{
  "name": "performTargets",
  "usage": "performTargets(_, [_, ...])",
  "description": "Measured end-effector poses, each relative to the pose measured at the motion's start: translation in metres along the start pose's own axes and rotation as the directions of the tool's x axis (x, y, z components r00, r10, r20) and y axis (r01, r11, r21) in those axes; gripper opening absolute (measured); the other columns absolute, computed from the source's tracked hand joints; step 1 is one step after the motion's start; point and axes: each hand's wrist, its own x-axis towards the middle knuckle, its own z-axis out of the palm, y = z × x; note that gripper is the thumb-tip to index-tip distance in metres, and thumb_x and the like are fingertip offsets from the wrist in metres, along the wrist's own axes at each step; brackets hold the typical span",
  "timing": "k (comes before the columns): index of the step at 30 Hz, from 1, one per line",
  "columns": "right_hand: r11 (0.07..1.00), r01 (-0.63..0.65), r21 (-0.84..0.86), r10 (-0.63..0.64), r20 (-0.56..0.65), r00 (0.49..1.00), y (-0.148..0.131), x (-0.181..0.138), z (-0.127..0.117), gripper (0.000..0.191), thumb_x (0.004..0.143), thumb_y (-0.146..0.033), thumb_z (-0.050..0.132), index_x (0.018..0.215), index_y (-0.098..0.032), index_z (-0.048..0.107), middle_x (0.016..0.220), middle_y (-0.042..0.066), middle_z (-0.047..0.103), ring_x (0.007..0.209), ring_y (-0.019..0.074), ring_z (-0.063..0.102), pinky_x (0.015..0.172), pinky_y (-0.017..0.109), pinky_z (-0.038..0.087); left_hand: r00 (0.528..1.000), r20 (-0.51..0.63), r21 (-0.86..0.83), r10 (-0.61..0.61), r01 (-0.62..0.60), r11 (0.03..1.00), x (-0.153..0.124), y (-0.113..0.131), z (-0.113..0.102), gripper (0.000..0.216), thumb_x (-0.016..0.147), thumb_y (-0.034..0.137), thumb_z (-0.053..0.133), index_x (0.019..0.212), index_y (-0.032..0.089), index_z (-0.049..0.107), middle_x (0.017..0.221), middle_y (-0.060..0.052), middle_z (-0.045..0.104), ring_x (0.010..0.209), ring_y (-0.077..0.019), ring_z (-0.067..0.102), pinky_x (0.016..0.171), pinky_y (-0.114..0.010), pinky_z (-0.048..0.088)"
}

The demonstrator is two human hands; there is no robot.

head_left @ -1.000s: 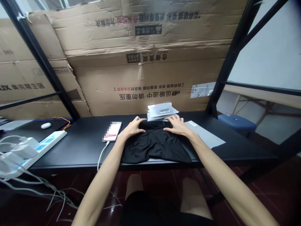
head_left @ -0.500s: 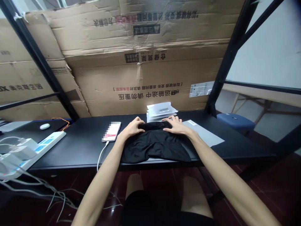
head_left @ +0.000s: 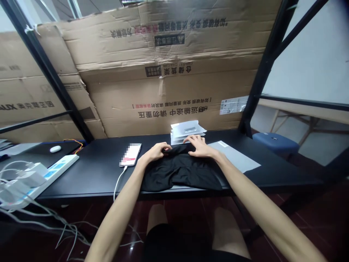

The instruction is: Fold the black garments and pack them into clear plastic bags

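Note:
A pair of black shorts (head_left: pixel 181 169), or a similar soft black garment, lies spread on the black table with its waistband edge away from me and two leg-like parts towards me. My left hand (head_left: pixel 159 151) is closed on the far left corner of the waistband, fingers curled over the cloth. At the far right part of that edge, my right hand (head_left: pixel 200 146) grips the fabric between its thumb and bent fingers. Under the garment, a pale sheet shows at the table's front edge.
Behind the hands sits a stack of clear plastic packets (head_left: pixel 188 130). A frosted plastic bag (head_left: pixel 236 157) lies to the right. Left are a phone (head_left: pixel 131 154) on a white cable and a power strip (head_left: pixel 58 169) with plugs. Cardboard (head_left: pixel 163 83) stands at the back.
Both hands have drawn slightly closer together along the waistband, bunching its edge. The right hand's fingers are more arched. The view has shifted a little.

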Motion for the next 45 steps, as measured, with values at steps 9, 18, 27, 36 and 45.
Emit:
performTargets(9, [0.965, 0.263, -0.016, -0.258, 0.145, 0.955, -0.024, 0.043, -0.006, 0.036, 0.085, -0.055, 0.075, 0.113, -0.031, 0.079, 0.147, 0.009, 0.063, 0.141, 0.0434, 0.044, 0.116, 0.064, 0.036, 1.000, -0.002, -0.028, -0.026, 0.025, 0.999, -0.003, 0.004, -0.002, 0.030, 0.082, 0.015, 0.063, 0.106, 0.019, 0.080, 0.101, -0.006, 0.071, 0.092, -0.0221, 0.066, 0.091, -0.033, 0.053])
performTargets(18, [0.987, 0.161, 0.020, -0.161, 0.008, 0.987, 0.011, 0.021, -0.002, 0.017, 0.084, -0.033, 0.067, 0.099, -0.025, 0.067, 0.104, 0.008, 0.074, 0.111, 0.0339, 0.062, 0.109, 0.056, 0.036, 0.998, -0.029, 0.025, -0.064, 0.065, 0.998, -0.004, -0.006, -0.003, 0.032, 0.083, 0.018, 0.067, 0.112, 0.022, 0.081, 0.098, -0.004, 0.067, 0.091, -0.0221, 0.065, 0.088, -0.033, 0.052])
performTargets(27, [0.980, 0.188, 0.060, -0.178, -0.145, 0.973, 0.011, -0.025, -0.002, 0.033, 0.072, -0.010, 0.051, 0.100, -0.025, 0.060, 0.098, 0.004, 0.071, 0.089, 0.0231, 0.064, 0.096, 0.043, 0.036, 0.994, -0.099, 0.035, -0.048, 0.052, 0.998, -0.010, -0.002, -0.008, 0.042, 0.073, 0.008, 0.057, 0.105, 0.025, 0.078, 0.098, -0.002, 0.061, 0.087, -0.0197, 0.060, 0.086, -0.032, 0.052])
performTargets(36, [0.971, 0.197, 0.133, -0.187, -0.084, 0.979, -0.002, -0.054, -0.011, 0.014, 0.085, -0.018, 0.052, 0.093, -0.026, 0.060, 0.093, 0.002, 0.068, 0.083, 0.0215, 0.063, 0.097, 0.042, 0.042, 0.998, 0.057, -0.094, -0.039, 0.044, 0.995, -0.014, 0.015, -0.016, 0.028, 0.065, 0.015, 0.062, 0.091, 0.021, 0.072, 0.089, 0.000, 0.060, 0.086, -0.0194, 0.056, 0.089, -0.033, 0.048])
performTargets(45, [0.987, 0.137, 0.086, -0.138, 0.007, 0.990, -0.011, -0.062, -0.013, 0.010, 0.094, -0.032, 0.054, 0.088, -0.025, 0.056, 0.081, -0.002, 0.064, 0.073, 0.0193, 0.057, 0.098, 0.044, 0.038, 0.974, 0.183, 0.020, -0.133, 0.131, 0.991, -0.015, 0.025, -0.021, 0.015, 0.077, 0.027, 0.071, 0.090, 0.026, 0.080, 0.092, 0.000, 0.070, 0.097, -0.0233, 0.063, 0.106, -0.038, 0.041])
